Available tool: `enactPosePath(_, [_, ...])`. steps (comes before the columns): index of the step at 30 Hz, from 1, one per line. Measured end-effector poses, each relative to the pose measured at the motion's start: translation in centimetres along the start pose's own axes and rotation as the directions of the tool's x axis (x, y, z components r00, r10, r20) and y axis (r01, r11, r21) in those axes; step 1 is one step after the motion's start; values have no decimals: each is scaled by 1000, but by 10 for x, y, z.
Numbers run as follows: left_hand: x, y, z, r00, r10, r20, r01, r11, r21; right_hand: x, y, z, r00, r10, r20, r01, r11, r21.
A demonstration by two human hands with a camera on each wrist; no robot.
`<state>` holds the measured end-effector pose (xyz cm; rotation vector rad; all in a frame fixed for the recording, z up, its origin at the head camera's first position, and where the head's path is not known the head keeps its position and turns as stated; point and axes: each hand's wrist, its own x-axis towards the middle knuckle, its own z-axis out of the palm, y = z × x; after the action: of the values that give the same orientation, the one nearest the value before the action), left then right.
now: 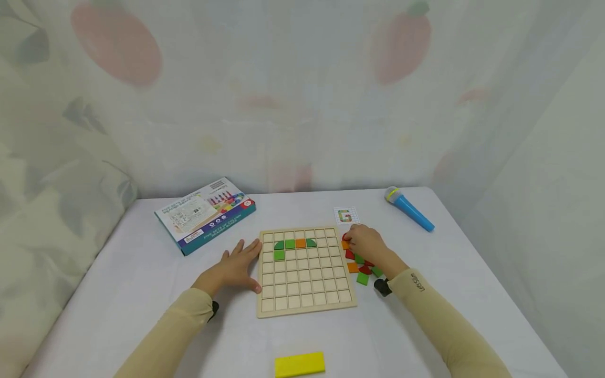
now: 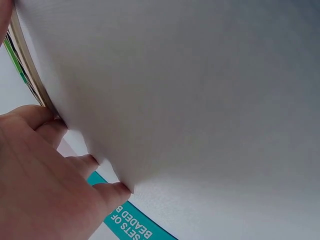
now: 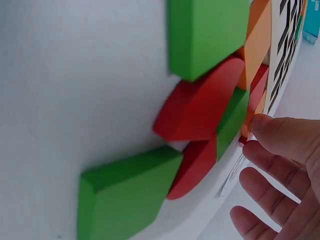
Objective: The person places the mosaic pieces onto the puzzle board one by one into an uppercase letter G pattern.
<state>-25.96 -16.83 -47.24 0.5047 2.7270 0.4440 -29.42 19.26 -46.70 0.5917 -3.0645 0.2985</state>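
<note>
A wooden grid board [image 1: 293, 288] lies mid-table. Along its far rows sit several tiles, among them a green square tile [image 1: 290, 244], an orange square tile [image 1: 301, 243] and a dark green rounded piece [image 1: 311, 242]. My left hand [image 1: 235, 268] rests spread at the board's left edge, thumb and forefinger against the frame. At the far end of a loose pile right of the board, my right hand [image 1: 371, 245] pinches a small red piece [image 3: 243, 140] between thumb and forefinger, close by an orange tile [image 1: 345, 245]. Nearer in the pile is a green square tile [image 3: 131, 197].
A printed pattern card [image 1: 346, 215] lies beyond the pile. A blue toy microphone [image 1: 411, 210] is at the far right, and a flat game box [image 1: 205, 214] at the far left. A yellow block [image 1: 300, 364] sits by the near edge.
</note>
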Motion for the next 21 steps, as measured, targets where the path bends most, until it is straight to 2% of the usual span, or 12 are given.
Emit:
enactPosePath(15, [2, -2, 2, 1000, 7, -8, -7, 1000, -15, -7, 0, 4, 1000, -15, 6, 15, 998, -69])
enactPosePath(21, [2, -2, 3, 1000, 4, -6, -5, 1000, -20, -7, -1, 1, 999, 9, 40, -8, 999, -31])
